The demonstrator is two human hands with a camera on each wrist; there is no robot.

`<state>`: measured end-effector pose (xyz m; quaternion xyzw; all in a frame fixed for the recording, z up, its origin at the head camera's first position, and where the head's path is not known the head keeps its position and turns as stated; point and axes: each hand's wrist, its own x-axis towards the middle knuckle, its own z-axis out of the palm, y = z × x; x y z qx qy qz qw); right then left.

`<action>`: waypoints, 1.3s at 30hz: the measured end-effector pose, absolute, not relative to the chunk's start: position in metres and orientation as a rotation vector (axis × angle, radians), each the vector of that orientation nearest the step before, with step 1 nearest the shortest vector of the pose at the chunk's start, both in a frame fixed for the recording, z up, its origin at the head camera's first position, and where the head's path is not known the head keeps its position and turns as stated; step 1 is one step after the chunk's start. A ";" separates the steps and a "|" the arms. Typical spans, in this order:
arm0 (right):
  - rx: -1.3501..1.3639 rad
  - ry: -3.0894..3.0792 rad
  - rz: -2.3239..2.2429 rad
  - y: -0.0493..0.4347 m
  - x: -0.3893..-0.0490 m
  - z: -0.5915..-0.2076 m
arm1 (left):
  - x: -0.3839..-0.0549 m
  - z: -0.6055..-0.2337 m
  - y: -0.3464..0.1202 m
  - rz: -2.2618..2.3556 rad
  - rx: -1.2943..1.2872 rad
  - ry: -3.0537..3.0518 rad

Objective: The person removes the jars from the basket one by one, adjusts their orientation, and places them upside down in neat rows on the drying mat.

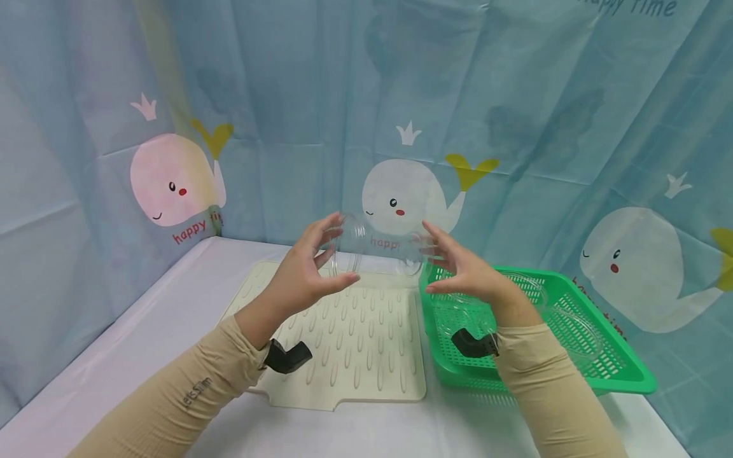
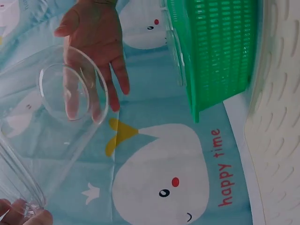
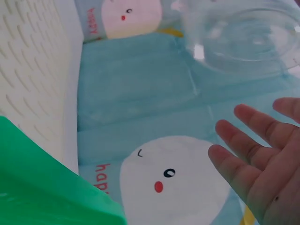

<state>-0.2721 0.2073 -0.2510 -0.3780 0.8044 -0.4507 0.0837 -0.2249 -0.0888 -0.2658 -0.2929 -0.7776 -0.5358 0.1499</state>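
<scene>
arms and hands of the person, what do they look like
Left sleeve and right sleeve are tan and end at the wrists; the left bears dark lettering. A black angled piece shows at each wrist. Left hand and right hand are bare, without gloves.

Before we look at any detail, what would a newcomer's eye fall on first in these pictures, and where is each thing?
Probably the bright green basket, just right of the cream mat. Next comes the clear container, raised between the hands: the left hand grips one end, the right hand is open near the other. Behind, white whales stand out on the blue curtain.
</scene>
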 end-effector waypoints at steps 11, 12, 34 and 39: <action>-1.311 2.176 -1.546 0.199 -0.277 -0.260 | -0.225 -0.267 -0.085 -1.990 -0.939 -1.985; -1.320 2.151 -1.562 0.198 -0.277 -0.260 | -0.225 -0.268 -0.085 -2.038 -0.950 -1.966; -1.363 2.032 -1.827 0.183 -0.275 -0.261 | -0.240 -0.289 -0.088 -2.233 -1.037 -1.971; -1.450 1.971 -1.935 0.177 -0.274 -0.262 | -0.243 -0.292 -0.088 -2.235 -1.080 -1.964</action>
